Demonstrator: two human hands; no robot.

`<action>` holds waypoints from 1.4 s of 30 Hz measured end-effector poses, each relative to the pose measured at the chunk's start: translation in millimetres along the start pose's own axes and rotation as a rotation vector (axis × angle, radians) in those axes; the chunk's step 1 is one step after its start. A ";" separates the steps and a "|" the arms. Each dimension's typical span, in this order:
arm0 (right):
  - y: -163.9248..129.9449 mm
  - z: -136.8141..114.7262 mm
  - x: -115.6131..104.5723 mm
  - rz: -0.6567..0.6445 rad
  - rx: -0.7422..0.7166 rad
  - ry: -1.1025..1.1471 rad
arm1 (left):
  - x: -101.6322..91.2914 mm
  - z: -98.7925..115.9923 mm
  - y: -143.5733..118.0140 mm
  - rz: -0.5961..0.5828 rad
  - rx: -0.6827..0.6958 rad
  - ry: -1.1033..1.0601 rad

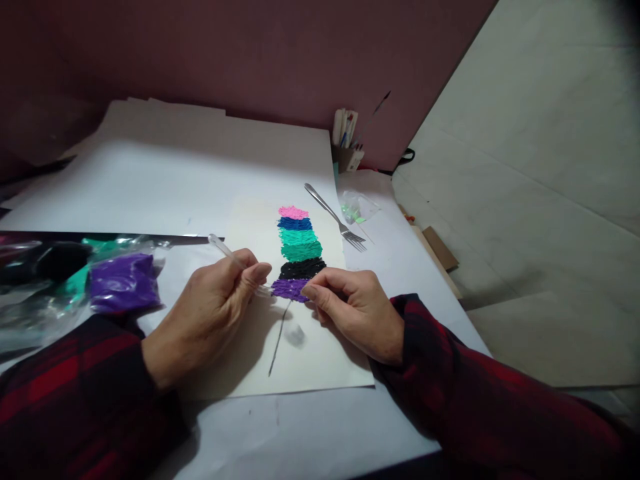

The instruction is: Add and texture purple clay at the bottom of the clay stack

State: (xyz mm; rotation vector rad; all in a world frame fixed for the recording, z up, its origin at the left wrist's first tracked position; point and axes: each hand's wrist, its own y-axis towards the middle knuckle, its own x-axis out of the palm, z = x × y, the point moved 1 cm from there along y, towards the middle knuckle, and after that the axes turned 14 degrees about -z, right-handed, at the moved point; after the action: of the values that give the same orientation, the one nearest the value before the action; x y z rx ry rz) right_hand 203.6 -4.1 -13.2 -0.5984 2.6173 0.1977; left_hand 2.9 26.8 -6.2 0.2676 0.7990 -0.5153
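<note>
— Red-and-black plaid sleeves come in from the bottom corners; what are the hands doing?

— Left hand [213, 310] is closed around a clear plastic dropper [235, 259], its tip pointing at the purple band [290, 289] at the bottom of a textured feather shape in stacked colours [299, 253]. Right hand [353, 310] has its fingers curled, fingertips pinched at that band's right edge; whether it holds anything, I cannot tell.

— So which step is this?

— Judging by it, the purple section is being filled or shaped. A next move would call for a steady, small touch right at the band.

— And round about?

— The shape lies on a cream paper sheet [320, 360] on the white tabletop [150, 187], between both hands. A metal fork [336, 218] lies just beyond; a bag of purple material [123, 283] sits left.
</note>
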 end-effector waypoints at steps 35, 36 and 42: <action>0.2 -0.5 -0.3 0.005 0.010 -0.006 | -3.0 7.2 -4.3 0.021 0.031 -0.078; 0.3 -0.4 -0.3 0.007 0.008 -0.006 | -3.0 7.1 -4.8 0.024 0.032 -0.084; 0.9 -0.6 0.2 0.004 0.001 -0.006 | -1.3 6.8 -4.6 -0.036 0.044 -0.098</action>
State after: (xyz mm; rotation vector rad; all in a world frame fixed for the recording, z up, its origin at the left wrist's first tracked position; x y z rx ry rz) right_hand 202.8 -3.5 -12.8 -0.5915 2.6132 0.1989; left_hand 3.9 20.5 -0.8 0.2668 0.6989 -0.5765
